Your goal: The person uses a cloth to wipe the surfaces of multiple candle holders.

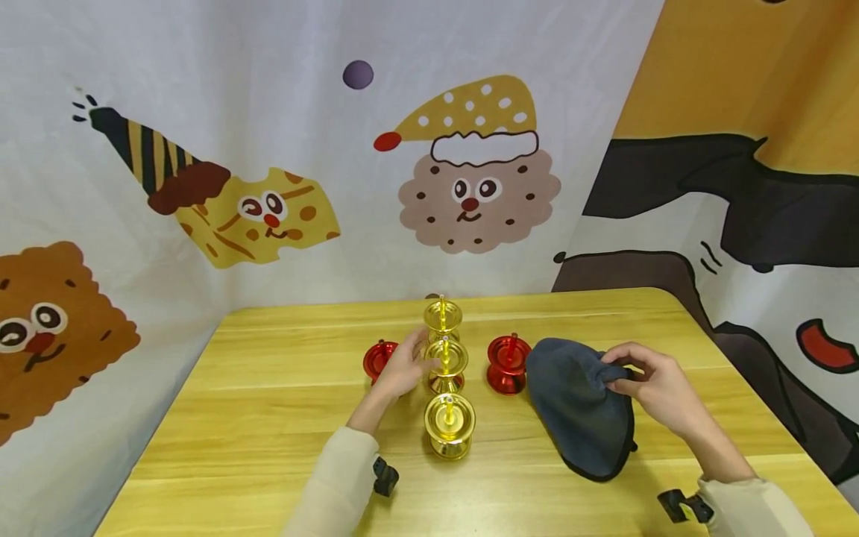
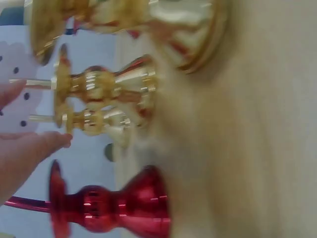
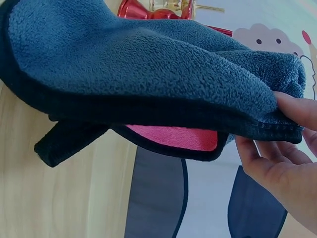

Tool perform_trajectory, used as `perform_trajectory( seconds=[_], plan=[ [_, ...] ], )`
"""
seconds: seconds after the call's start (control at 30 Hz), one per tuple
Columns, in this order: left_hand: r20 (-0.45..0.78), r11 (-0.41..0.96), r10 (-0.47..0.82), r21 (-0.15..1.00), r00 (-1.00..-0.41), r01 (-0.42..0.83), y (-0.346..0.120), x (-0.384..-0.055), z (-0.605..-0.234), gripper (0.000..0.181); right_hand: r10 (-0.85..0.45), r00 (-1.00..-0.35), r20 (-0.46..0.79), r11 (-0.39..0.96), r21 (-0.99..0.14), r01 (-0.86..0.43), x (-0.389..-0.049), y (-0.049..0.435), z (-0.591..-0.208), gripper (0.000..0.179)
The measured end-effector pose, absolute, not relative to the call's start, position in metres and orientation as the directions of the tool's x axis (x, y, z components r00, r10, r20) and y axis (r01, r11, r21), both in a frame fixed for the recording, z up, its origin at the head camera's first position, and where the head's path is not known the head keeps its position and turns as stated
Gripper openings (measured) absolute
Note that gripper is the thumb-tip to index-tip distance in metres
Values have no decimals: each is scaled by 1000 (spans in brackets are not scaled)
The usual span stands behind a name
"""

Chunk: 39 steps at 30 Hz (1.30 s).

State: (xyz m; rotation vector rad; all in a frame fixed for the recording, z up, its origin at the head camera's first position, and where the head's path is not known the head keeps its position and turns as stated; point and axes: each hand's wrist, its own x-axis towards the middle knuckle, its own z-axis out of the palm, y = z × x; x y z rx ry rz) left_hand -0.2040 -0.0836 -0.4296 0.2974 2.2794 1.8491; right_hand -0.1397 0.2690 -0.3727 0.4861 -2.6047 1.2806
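Note:
Three gold candle holders with central spikes stand in a line running away from me. My left hand (image 1: 403,367) is at the middle gold holder (image 1: 447,384), thumb by its dish and fingers reaching past its far side. In the left wrist view the fingers (image 2: 29,153) look straight, a gap between them and the thumb. The front gold holder (image 1: 450,429) and the back one (image 1: 443,317) stand apart from it. My right hand (image 1: 661,384) pinches a blue-grey plush cloth (image 1: 580,406) with black edging by its edge. A pink underside (image 3: 176,136) shows in the right wrist view.
A red candle holder (image 1: 379,358) stands left of the gold line, partly behind my left hand. Another red holder (image 1: 508,373) stands right of the line, beside the cloth. The wooden table (image 1: 255,418) ends at a cartoon-printed curtain (image 1: 282,89) at the back.

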Motion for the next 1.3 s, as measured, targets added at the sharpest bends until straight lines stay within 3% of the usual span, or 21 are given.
perform_trajectory(
  seconds=[0.37,0.77,1.07,1.3],
  plan=[
    [-120,298,152,952,-981,-70,-82,-235,-418,47,-212,-933,290,557,-749,-360,-140,267,-378,31],
    [-181,40,102,983,-978,-177,-81,-247,-427,49,-208,-940,272,558,-756,-342,-141,266,-380,30],
    [-195,76,-89,977,-977,-201,-69,-248,-429,36,-214,-940,267,549,-763,-342,-140,266,-381,31],
    [-160,166,-79,971,-984,-171,-69,-243,-418,36,-218,-936,275,552,-756,-351,-141,266,-381,32]
  ],
)
